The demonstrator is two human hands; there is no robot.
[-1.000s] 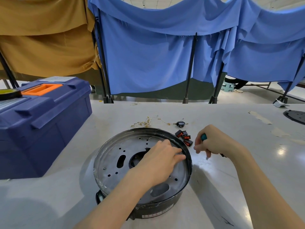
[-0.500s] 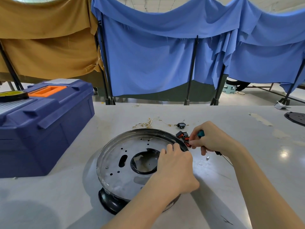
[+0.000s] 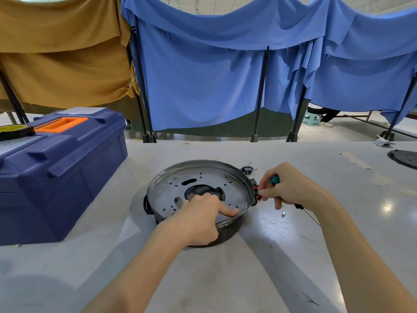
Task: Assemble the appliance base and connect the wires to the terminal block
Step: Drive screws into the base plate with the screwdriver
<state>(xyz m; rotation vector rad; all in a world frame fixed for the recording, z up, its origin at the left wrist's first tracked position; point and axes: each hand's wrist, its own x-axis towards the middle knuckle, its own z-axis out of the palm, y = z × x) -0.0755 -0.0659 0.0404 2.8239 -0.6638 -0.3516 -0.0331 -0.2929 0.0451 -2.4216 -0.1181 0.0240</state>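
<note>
left hand (image 3: 198,220) pressing appliance base (image 3: 203,176), index straight | right hand (image 3: 291,190) grips teal screwdriver (image 3: 275,180)

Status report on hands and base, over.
Left hand rests on base plate, thumb flat. Right hand grips screwdriver, fingers at red switches beside rim. Small metal piece loose on table.

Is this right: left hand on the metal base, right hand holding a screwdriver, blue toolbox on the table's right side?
No: the head view shows the blue toolbox on the left side of the table. The left hand is on the metal base; the right hand holds the screwdriver.
</note>
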